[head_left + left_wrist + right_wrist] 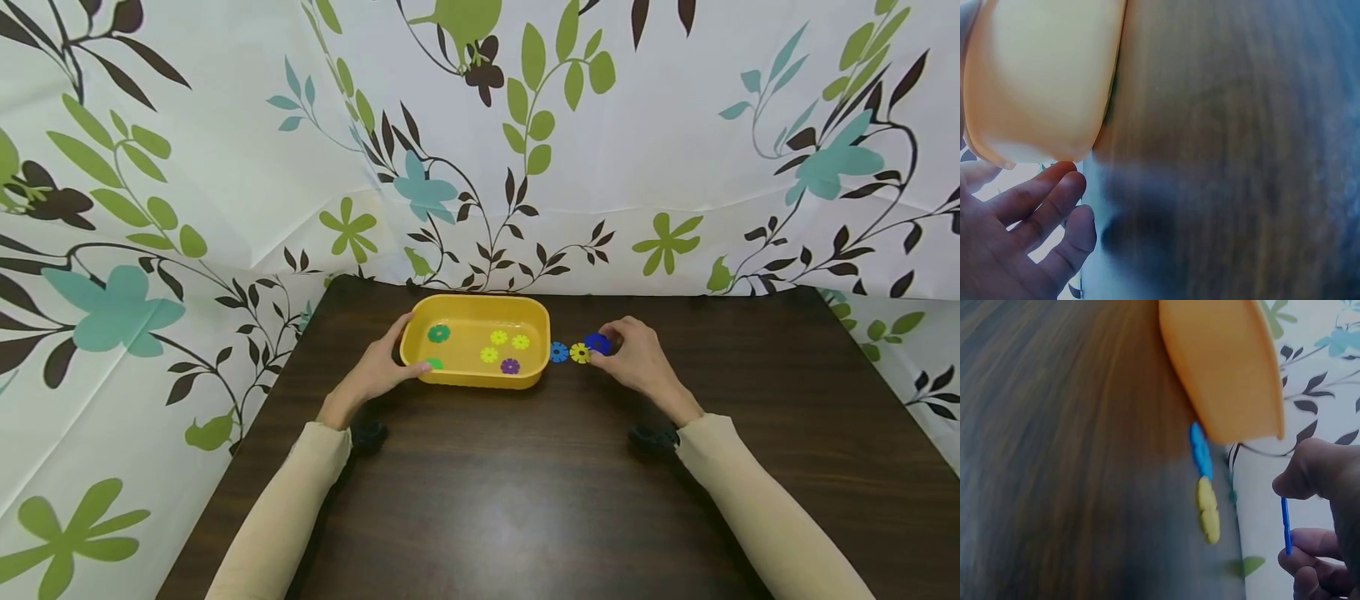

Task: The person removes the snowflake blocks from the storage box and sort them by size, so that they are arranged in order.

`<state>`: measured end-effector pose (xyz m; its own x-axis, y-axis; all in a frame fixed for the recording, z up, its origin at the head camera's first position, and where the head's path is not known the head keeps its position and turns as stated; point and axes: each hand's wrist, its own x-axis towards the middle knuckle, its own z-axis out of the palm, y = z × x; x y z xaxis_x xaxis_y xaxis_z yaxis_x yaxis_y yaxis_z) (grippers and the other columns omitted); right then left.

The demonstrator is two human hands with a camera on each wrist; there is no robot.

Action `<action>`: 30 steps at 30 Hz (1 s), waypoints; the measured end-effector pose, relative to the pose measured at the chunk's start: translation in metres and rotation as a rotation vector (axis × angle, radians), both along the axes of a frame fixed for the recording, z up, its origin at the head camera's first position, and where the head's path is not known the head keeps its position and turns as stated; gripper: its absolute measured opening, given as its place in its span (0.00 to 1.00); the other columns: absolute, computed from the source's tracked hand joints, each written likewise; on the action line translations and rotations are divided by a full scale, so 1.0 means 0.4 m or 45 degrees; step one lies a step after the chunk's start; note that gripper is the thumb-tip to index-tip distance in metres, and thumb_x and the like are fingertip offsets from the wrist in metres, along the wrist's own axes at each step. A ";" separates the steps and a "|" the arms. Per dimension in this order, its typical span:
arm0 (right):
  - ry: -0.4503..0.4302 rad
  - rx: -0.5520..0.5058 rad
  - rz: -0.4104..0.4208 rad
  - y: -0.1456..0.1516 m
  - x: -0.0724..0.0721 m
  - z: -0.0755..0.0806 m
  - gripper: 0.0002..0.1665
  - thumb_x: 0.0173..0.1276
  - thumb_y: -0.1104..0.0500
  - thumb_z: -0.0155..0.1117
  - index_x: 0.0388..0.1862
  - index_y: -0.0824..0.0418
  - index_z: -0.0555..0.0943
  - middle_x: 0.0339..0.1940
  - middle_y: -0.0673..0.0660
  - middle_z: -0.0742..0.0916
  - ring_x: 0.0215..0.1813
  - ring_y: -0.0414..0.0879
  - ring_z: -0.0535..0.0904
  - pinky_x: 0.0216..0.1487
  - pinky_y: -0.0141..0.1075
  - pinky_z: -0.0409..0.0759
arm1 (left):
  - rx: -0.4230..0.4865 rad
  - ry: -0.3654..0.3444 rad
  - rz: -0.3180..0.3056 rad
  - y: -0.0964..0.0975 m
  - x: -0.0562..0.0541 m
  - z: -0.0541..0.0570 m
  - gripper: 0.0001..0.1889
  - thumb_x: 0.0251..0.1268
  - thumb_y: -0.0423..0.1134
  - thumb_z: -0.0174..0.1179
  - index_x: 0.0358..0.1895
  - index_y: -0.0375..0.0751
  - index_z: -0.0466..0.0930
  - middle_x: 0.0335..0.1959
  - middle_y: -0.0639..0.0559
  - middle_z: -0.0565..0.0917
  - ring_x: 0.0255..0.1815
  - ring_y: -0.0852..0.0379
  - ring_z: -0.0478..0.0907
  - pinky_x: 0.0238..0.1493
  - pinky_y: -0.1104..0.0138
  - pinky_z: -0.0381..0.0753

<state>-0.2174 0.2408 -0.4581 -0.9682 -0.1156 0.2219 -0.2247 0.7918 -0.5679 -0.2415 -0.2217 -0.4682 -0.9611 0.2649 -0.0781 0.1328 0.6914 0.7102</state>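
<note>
In the head view my left hand [372,367] grips the left end of a yellow plastic tray [480,381], thumb over the rim. The left wrist view shows fingertips [1066,170] at the tray's end wall. Right of the tray, my right hand [639,357] pinches a dark blue notched disc [597,342] between thumb and fingers. That disc [1286,528] is seen edge-on in the right wrist view, held above the table. A light blue disc [558,352] and a yellow disc [579,353] lie in a row beside the tray.
Inside the tray are green discs [438,333], several yellow-green discs [498,337] and a purple disc [510,366]. The dark wooden table [495,483] ends at the back against a leaf-patterned curtain [600,167].
</note>
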 end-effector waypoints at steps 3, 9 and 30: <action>-0.005 0.010 0.008 0.014 -0.005 -0.012 0.26 0.64 0.57 0.78 0.54 0.74 0.87 0.48 0.69 0.87 0.47 0.59 0.80 0.48 0.45 0.79 | 0.002 -0.005 0.008 -0.002 0.002 0.001 0.58 0.68 0.59 0.74 0.91 0.55 0.44 0.89 0.35 0.60 0.83 0.32 0.66 0.84 0.30 0.62; -0.043 0.043 0.038 0.031 -0.010 -0.027 0.25 0.65 0.56 0.78 0.54 0.74 0.88 0.47 0.70 0.88 0.45 0.59 0.81 0.47 0.45 0.78 | -0.014 -0.013 0.019 -0.002 0.005 0.001 0.57 0.70 0.57 0.73 0.91 0.54 0.43 0.89 0.35 0.61 0.82 0.31 0.67 0.83 0.29 0.62; -0.151 0.032 0.010 0.063 -0.020 -0.061 0.26 0.70 0.55 0.77 0.58 0.73 0.86 0.52 0.71 0.86 0.49 0.60 0.82 0.51 0.54 0.83 | -0.018 -0.006 0.020 0.002 0.004 -0.001 0.57 0.70 0.57 0.74 0.91 0.54 0.43 0.89 0.35 0.61 0.82 0.31 0.67 0.83 0.29 0.63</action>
